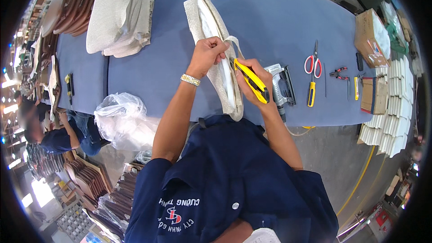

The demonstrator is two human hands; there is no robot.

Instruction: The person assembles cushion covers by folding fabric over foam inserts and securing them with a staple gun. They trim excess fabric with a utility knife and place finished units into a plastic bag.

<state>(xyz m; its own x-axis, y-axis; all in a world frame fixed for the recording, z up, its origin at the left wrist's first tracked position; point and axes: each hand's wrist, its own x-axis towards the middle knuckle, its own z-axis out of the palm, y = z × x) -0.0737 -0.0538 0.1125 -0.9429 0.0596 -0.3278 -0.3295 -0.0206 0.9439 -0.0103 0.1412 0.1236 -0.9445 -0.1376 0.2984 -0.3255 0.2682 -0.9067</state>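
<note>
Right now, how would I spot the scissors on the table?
On the big blue table, look right of the right hand. Past the silver staple gun lie the scissors. Unlike the yellow-handled tool beside them, they have red-and-white loops.

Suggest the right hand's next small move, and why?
Probably ease the yellow utility knife slightly away from the left hand before any cut: the right hand holds its front end close to those fingers, beside the beige padded piece's loose strip.

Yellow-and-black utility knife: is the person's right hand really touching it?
Touching. The head view shows it plainly: the right hand is wrapped around the yellow-and-black utility knife.
</note>
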